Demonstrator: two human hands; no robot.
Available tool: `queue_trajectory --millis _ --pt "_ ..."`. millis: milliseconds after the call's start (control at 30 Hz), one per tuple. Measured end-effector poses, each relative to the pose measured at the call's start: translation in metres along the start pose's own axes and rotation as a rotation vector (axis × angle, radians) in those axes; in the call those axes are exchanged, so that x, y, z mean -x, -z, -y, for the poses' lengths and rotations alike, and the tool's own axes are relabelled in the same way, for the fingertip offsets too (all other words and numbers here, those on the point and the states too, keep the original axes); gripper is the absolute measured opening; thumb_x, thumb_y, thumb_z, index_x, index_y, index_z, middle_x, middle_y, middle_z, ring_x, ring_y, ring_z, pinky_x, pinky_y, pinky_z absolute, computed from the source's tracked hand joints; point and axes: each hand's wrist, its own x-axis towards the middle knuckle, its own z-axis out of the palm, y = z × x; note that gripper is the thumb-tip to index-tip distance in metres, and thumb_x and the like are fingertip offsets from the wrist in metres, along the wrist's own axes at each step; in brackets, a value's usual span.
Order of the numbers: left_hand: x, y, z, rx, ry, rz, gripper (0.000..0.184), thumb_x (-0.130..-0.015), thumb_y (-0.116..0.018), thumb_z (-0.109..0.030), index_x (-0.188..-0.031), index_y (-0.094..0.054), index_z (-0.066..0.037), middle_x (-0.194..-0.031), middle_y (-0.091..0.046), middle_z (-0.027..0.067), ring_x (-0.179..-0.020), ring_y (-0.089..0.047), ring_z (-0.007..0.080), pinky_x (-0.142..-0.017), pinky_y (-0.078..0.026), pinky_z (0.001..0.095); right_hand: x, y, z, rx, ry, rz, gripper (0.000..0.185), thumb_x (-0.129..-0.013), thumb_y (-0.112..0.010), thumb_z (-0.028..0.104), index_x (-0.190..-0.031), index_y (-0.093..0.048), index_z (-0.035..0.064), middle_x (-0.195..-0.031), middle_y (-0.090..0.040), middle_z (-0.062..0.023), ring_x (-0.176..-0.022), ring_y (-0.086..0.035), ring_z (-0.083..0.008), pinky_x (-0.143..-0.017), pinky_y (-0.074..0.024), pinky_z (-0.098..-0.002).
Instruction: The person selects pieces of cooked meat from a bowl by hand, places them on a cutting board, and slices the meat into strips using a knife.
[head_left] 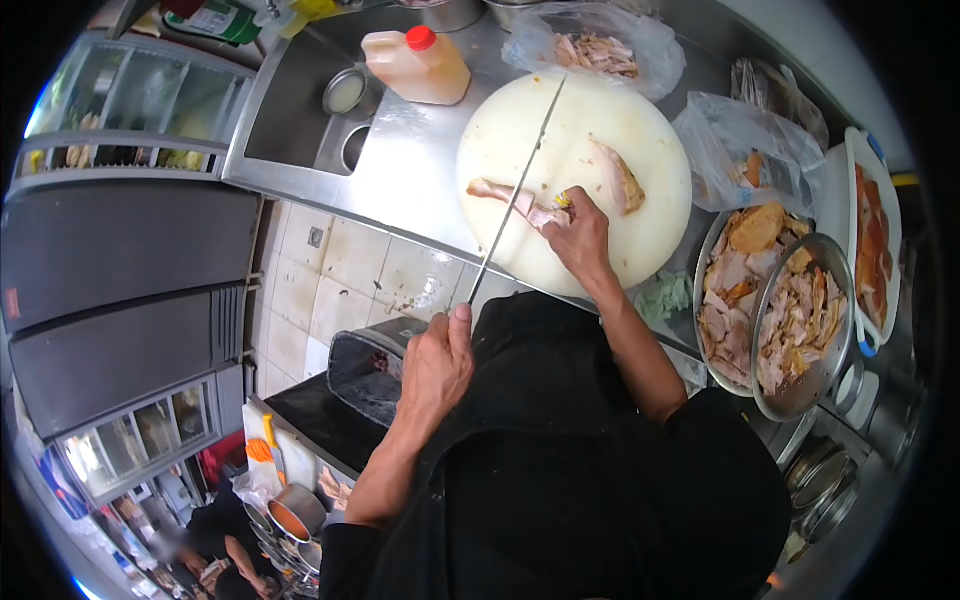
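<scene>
My left hand (437,365) is wrapped around the handle of a long knife (541,140). The knife's blade stretches across a round white cutting board (640,125) and crosses over a chicken leg (493,190). With its fingers closed, my right hand (580,240) grips the meaty end of that leg and hides part of it. A small yellow bit shows beside the fingers. To the right on the board lies another piece of cooked chicken (618,178), untouched by either hand.
Right of the board are a metal bowl of chicken pieces (722,325), a perforated strainer with more meat (800,320) and a plastic bag (750,150). A jug with a red cap (418,68) stands near the sink (285,110). Below is a bin (375,375). Another person (215,530) works at lower left.
</scene>
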Motion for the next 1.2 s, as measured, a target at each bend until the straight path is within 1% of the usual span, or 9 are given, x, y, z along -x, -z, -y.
queue_trajectory --millis 233,433,500,567,733,833,900,1033,1200 --pt "-0.013 -0.022 0.043 -0.185 0.032 0.136 0.068 -0.106 -0.037 -0.049 -0.088 -0.066 0.01 -0.087 -0.063 0.0389 -0.093 -0.061 0.0571 -0.085 -0.047 0.0605 0.006 0.007 -0.001 0.006 -0.007 -0.056 0.028 -0.073 -0.074 0.007 -0.093 -0.056 -0.0004 -0.083 -0.065 -0.0193 -0.078 -0.066 -0.0365 -0.072 -0.0524 -0.0432" --pt "0.003 0.007 0.031 0.083 0.163 0.08 0.073 -0.105 -0.036 -0.055 -0.09 -0.067 0.01 -0.087 -0.065 0.0354 -0.091 -0.063 0.0534 -0.083 -0.048 0.0513 -0.017 0.007 -0.01 -0.707 0.028 0.198 0.033 -0.073 -0.08 0.014 -0.093 -0.058 0.002 -0.089 -0.063 -0.0097 -0.082 -0.064 -0.0191 -0.072 -0.0526 -0.0373" --pt "-0.001 0.003 0.051 0.165 0.176 0.006 0.078 -0.104 -0.034 -0.059 -0.082 -0.062 0.011 -0.07 -0.061 0.0267 -0.07 -0.061 0.0356 -0.072 -0.046 0.0475 -0.024 -0.014 0.012 -0.268 0.073 0.146 0.032 -0.074 -0.079 0.014 -0.097 -0.06 0.002 -0.094 -0.065 -0.0118 -0.087 -0.064 -0.0244 -0.079 -0.0519 -0.0397" --pt "-0.003 0.004 0.056 0.179 0.224 0.025 0.081 -0.104 -0.033 -0.062 -0.077 -0.057 0.01 -0.062 -0.053 0.0202 -0.062 -0.052 0.0261 -0.066 -0.044 0.0458 -0.029 -0.044 0.014 0.306 0.414 -0.001 0.03 -0.075 -0.072 0.009 -0.103 -0.061 0.0016 -0.094 -0.065 -0.0146 -0.089 -0.062 -0.0324 -0.082 -0.0486 -0.0451" --pt "0.009 -0.012 0.071 0.326 0.229 0.023 0.081 -0.1 -0.036 -0.069 -0.075 -0.056 0.006 -0.061 -0.052 0.009 -0.056 -0.047 0.0202 -0.053 -0.043 0.037 -0.025 -0.06 0.018 0.188 0.461 0.163 0.033 -0.073 -0.058 -0.001 -0.106 -0.063 0.0008 -0.09 -0.065 -0.0201 -0.087 -0.062 -0.0402 -0.078 -0.0477 -0.0495" --pt "0.015 -0.024 0.081 0.409 0.188 -0.011 0.082 -0.099 -0.038 -0.071 -0.076 -0.057 0.005 -0.064 -0.055 0.0093 -0.055 -0.05 0.0194 -0.053 -0.044 0.0345 -0.045 -0.017 0.045 -0.075 0.059 0.296 0.036 -0.076 -0.053 -0.003 -0.11 -0.064 -0.0019 -0.098 -0.069 -0.0249 -0.095 -0.066 -0.0416 -0.085 -0.0514 -0.0475" --pt "0.02 -0.027 0.085 0.371 0.124 -0.026 0.081 -0.099 -0.037 -0.07 -0.076 -0.058 0.004 -0.064 -0.055 0.0093 -0.055 -0.051 0.0191 -0.053 -0.044 0.0338 -0.072 0.027 0.034 0.024 0.157 -0.035 0.042 -0.079 -0.051 -0.001 -0.118 -0.066 0.0 -0.107 -0.069 -0.0278 -0.104 -0.068 -0.0387 -0.092 -0.0532 -0.0427" --pt "0.024 -0.029 0.098 0.503 0.269 -0.009 0.079 -0.102 -0.034 -0.067 -0.074 -0.056 0.003 -0.064 -0.055 0.0086 -0.055 -0.052 0.0175 -0.052 -0.043 0.033 -0.124 0.167 0.024 0.349 -0.178 -0.653 0.036 -0.078 -0.066 0.016 -0.112 -0.067 0.0055 -0.107 -0.071 -0.0199 -0.104 -0.068 -0.0381 -0.089 -0.0534 -0.0463" --pt "0.028 -0.033 0.104 0.567 0.272 -0.004 0.076 -0.103 -0.036 -0.064 -0.072 -0.055 0.003 -0.06 -0.051 0.006 -0.054 -0.048 0.0147 -0.051 -0.04 0.0323 -0.138 0.234 -0.004 0.759 -0.351 -0.796 0.05 -0.076 -0.07 0.021 -0.123 -0.066 0.0066 -0.12 -0.066 -0.0236 -0.117 -0.061 -0.0389 -0.101 -0.047 -0.0481"
